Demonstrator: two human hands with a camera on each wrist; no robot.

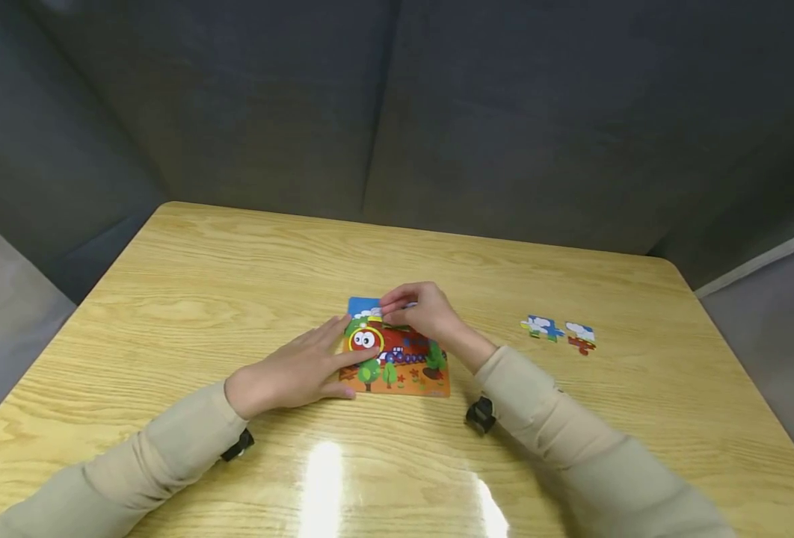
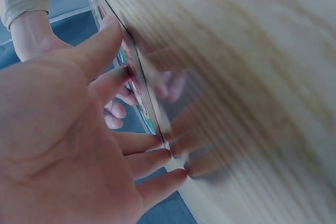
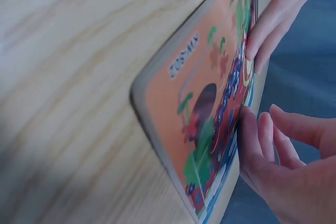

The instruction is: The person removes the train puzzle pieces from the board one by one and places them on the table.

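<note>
A jigsaw puzzle showing a red train with big eyes lies on the wooden table. Along its left side is my left hand, fingers spread and mostly straight, some tips resting on the picture. In the left wrist view other fingertips reach the tabletop beside the puzzle edge. At the puzzle's upper part is my right hand, its fingers bent. Seen from the right wrist, its thumb touches the picture, with a gap between it and the other fingers. Nothing shows in that gap; part of the sky area is hidden under this hand.
Two loose clusters of puzzle pieces lie to the right: a blue-and-white one and one with cloud and red parts. Dark curtains stand behind the table's far edge. Light glares off the tabletop near the front.
</note>
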